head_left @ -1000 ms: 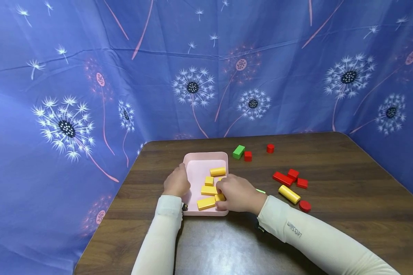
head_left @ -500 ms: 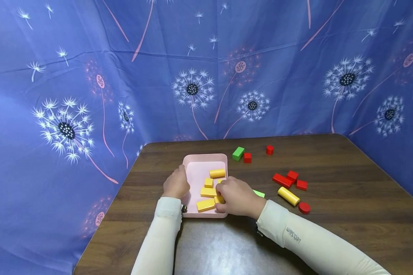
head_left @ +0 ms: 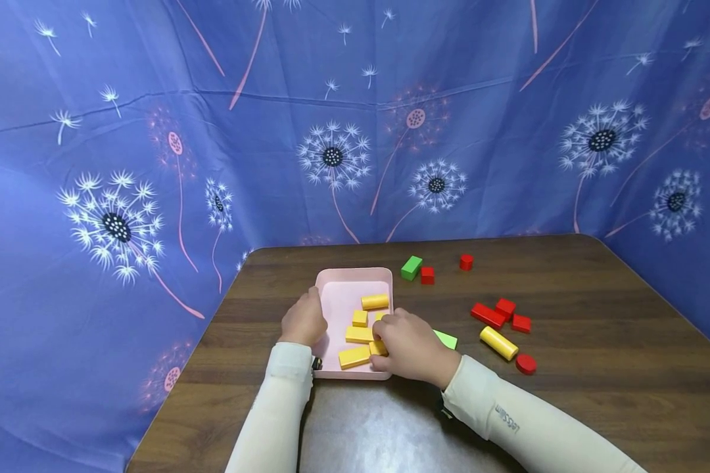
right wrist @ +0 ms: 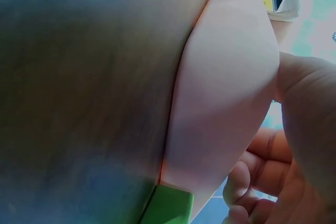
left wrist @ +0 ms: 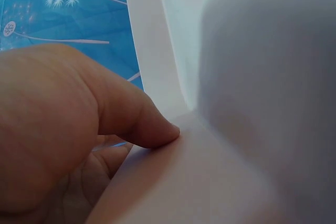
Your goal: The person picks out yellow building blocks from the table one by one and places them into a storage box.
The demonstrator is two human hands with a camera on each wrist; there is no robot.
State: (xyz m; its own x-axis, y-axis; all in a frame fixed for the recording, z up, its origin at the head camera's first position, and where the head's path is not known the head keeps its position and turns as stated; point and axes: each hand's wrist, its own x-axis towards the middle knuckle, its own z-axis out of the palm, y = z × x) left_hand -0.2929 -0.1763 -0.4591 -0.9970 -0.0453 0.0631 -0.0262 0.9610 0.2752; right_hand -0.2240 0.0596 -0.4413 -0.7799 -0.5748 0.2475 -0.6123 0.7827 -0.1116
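Note:
A pink tray (head_left: 355,376) with several yellow blocks stands on the table. My left hand (head_left: 304,318) grips its left wall; in the left wrist view the thumb (left wrist: 152,124) presses the inner side, with other fingers outside. Over the right wall reaches my right hand (head_left: 414,345), thumb and index finger around a yellow block (head_left: 377,347) low in the tray. The right wrist view shows the outer side of the tray wall (right wrist: 226,77), which hides that block, and the curled fingers (right wrist: 270,174). A light green block (head_left: 446,339) lies beside the right hand, partly covered by it.
At the back stand a green block (head_left: 411,268), a red cube (head_left: 428,275) and a red cylinder (head_left: 466,262). Further right are several red blocks (head_left: 488,315), a yellow cylinder (head_left: 499,343) and a red disc (head_left: 526,364). A blue patterned cloth (head_left: 355,131) hangs behind the table.
The head view has tilted slightly. More of the light green block shows beside my right hand. Both hands have stayed at the tray, and the blocks lie as before.

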